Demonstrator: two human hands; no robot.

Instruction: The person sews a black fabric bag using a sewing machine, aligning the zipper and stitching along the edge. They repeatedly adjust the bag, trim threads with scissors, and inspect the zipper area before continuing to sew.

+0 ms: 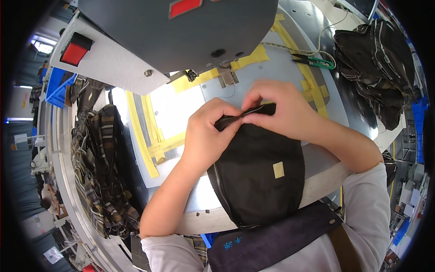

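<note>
Head view: left fingers (226,108), right fingers (259,119) tight on edge of black pouch (257,177), worktop (174,113) room leftward

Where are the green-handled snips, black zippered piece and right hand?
Green-handled snips (313,60), head view: the handle.
Black zippered piece (256,174), head view: mid fabric.
Right hand (290,108), head view: back of hand.

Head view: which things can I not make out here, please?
All in the head view:
- Zip: pinched part hidden by left hand and right hand.
- Bag: underside hidden by its upper face.
- Machine: top cut off by upper edge.
</note>
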